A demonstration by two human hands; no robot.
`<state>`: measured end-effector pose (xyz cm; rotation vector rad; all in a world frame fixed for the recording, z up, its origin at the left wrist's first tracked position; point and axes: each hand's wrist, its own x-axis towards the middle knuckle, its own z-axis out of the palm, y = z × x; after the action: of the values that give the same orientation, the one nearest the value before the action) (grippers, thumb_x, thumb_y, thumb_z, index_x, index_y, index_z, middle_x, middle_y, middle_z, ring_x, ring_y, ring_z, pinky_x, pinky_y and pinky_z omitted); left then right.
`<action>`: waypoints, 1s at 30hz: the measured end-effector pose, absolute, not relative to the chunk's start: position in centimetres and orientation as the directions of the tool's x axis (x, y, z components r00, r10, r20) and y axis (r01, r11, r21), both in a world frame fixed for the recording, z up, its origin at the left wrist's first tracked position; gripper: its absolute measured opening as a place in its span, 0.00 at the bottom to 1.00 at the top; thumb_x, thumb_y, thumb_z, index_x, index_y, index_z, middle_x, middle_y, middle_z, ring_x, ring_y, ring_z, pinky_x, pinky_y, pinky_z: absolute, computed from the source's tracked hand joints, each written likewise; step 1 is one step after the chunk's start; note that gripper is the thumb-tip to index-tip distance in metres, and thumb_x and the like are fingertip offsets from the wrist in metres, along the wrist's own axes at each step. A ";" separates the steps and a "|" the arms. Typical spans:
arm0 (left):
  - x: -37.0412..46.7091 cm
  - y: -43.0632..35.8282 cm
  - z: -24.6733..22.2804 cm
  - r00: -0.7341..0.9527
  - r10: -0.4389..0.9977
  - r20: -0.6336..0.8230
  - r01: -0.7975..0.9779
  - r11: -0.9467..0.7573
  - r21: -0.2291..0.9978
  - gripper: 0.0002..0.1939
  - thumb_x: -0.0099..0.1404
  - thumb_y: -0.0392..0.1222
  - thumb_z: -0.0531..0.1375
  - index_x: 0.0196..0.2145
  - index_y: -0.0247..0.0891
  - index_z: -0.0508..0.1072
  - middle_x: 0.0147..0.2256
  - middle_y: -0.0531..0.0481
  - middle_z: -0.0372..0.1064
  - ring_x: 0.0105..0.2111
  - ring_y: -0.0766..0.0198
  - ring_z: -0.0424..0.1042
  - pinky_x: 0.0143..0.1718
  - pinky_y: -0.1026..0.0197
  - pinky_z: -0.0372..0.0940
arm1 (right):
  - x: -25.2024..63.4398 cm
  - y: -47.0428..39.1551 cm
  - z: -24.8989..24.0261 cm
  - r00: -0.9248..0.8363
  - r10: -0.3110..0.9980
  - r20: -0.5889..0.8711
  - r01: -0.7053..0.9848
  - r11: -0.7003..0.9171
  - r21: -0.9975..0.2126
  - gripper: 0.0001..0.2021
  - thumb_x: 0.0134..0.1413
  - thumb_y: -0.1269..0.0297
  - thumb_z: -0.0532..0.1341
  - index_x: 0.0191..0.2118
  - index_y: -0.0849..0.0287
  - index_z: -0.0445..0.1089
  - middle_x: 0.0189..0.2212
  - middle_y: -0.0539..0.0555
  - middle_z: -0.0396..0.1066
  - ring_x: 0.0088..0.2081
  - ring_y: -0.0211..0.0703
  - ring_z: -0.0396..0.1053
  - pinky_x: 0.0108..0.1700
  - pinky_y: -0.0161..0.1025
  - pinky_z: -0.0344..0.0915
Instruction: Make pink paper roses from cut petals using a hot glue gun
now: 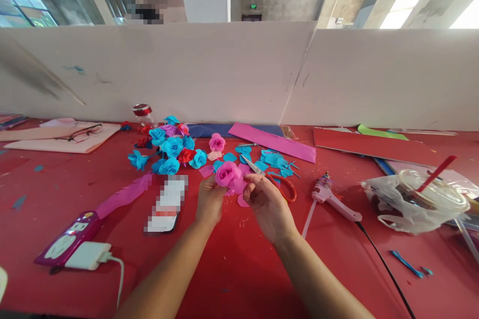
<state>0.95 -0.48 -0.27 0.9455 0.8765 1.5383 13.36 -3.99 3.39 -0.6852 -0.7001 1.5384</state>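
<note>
My left hand (210,203) is closed around the base of a pink paper rose (226,173), which faces up. My right hand (270,207) is at the rose's right side, its fingers curled in a pinch at a pink paper petal (241,175); the exact contact is partly hidden. Just beyond the right hand lie scissors with orange handles (288,188), blades pointing up and left. Cut blue paper petals (275,159) are scattered behind the hands. A finished pink paper flower (217,142) rests behind the held rose.
Blue, red and purple paper flowers (172,147) are bunched at the back left, near a jar (144,113). A phone (168,207) and a power strip (71,239) lie left. To the right are a glue gun (335,199) with a cord and a bagged cup (419,199).
</note>
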 end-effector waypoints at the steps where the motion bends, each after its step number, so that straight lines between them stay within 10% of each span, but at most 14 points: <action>1: 1.0 -0.5 -0.1 -0.101 0.990 0.097 -0.433 -0.131 0.892 0.05 0.47 0.38 0.68 0.23 0.37 0.75 0.21 0.56 0.68 0.24 0.69 0.64 0.29 0.64 0.59 | 13.5 -4.0 3.4 -0.052 0.999 -0.014 -0.624 -0.043 -0.780 0.07 0.51 0.60 0.63 0.33 0.57 0.75 0.21 0.47 0.64 0.26 0.34 0.61 0.29 0.32 0.57; 14: 0.5 -0.7 0.5 0.226 0.953 -0.203 -0.727 0.304 0.615 0.12 0.41 0.34 0.73 0.24 0.35 0.75 0.26 0.52 0.75 0.24 0.71 0.72 0.26 0.70 0.66 | 13.7 -4.1 2.6 0.138 0.898 0.419 0.179 0.393 -0.902 0.02 0.52 0.65 0.63 0.33 0.54 0.70 0.31 0.50 0.70 0.36 0.42 0.64 0.40 0.40 0.60; 30: 0.8 -1.0 0.6 0.294 0.932 -0.214 -0.557 0.349 0.754 0.12 0.44 0.36 0.72 0.23 0.33 0.72 0.22 0.54 0.72 0.19 0.73 0.70 0.23 0.70 0.63 | 13.9 -3.6 2.7 0.213 0.917 0.336 0.227 0.288 -0.930 0.04 0.50 0.62 0.63 0.31 0.56 0.72 0.31 0.52 0.73 0.36 0.45 0.67 0.41 0.42 0.62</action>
<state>0.84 -1.00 0.56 0.6211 0.7186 1.0803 13.89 -3.56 2.73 -1.2085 -1.2914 0.6931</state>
